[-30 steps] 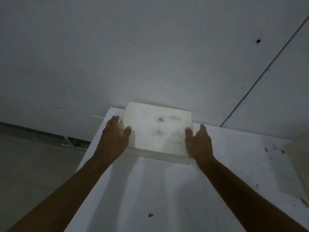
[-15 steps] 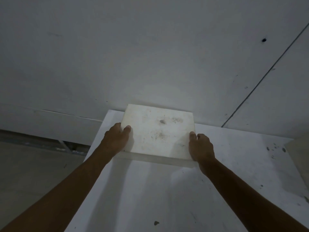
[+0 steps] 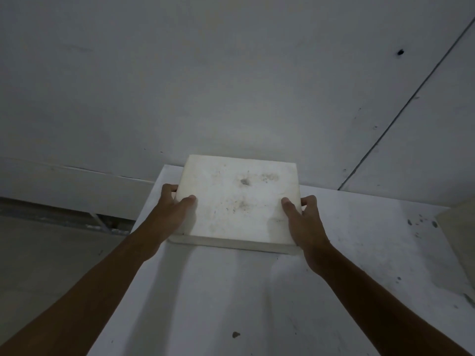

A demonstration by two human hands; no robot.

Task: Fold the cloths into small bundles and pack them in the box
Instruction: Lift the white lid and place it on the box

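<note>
A shallow white box (image 3: 239,204) with a smudged lid stands at the far end of a white table (image 3: 231,299), close to the wall. My left hand (image 3: 173,209) grips its left side, thumb on the lid and fingers curled round the edge. On the opposite side my right hand (image 3: 304,222) holds it the same way, thumb on top. The lid is on, so the inside is hidden. No cloths are in view.
A grey wall (image 3: 231,86) rises right behind the box. The table's left edge drops to a grey floor (image 3: 51,253). A pale object (image 3: 460,235) sits at the table's right edge. Dark specks dot the tabletop.
Both hands have closed round the box's sides, thumbs moving onto the lid. The box has come slightly toward me and sits lower and flatter in view.
</note>
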